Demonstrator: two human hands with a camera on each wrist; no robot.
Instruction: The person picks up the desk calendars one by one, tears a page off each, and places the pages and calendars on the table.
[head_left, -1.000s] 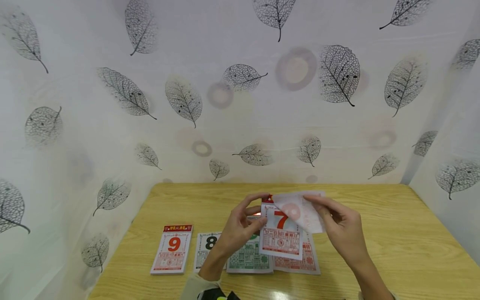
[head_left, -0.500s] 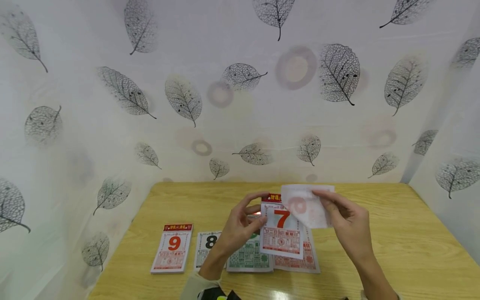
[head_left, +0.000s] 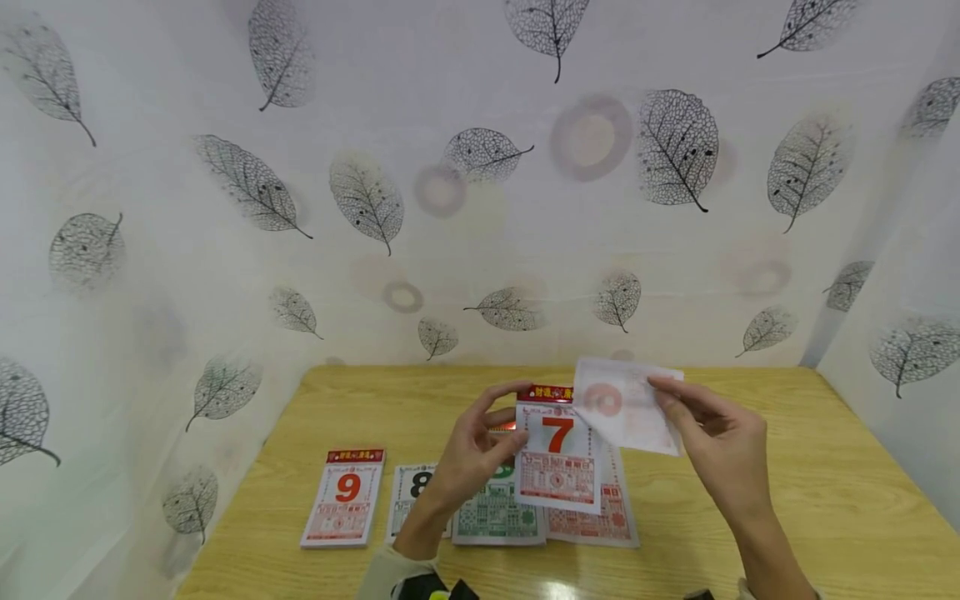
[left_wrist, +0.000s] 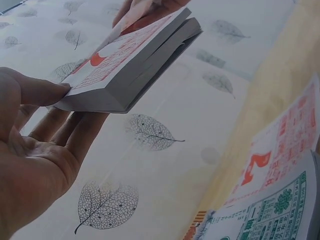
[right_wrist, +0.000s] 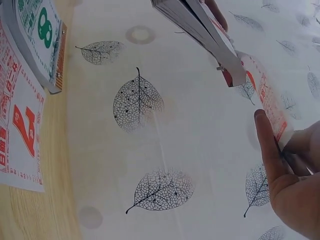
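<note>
My left hand grips a thick tear-off calendar by its left side, raised above the table. Its thumb lies on the front and other fingers are behind, as the left wrist view shows. A red 7 and part of a red header band show on the pad. My right hand pinches a thin white sheet by its right edge, with its back turned to me. The sheet's lower left side overlaps the pad's upper right corner. Whether it is still attached there, I cannot tell.
On the wooden table lie a calendar with a red 9, one with a black 8 and a green-printed one. A loose red-printed sheet lies beside the green one. A leaf-patterned curtain closes off the back.
My right hand has moved right with the sheet, which has swung away from the pad and uncovered more of the red header. My left hand has shifted slightly left with the calendar.
</note>
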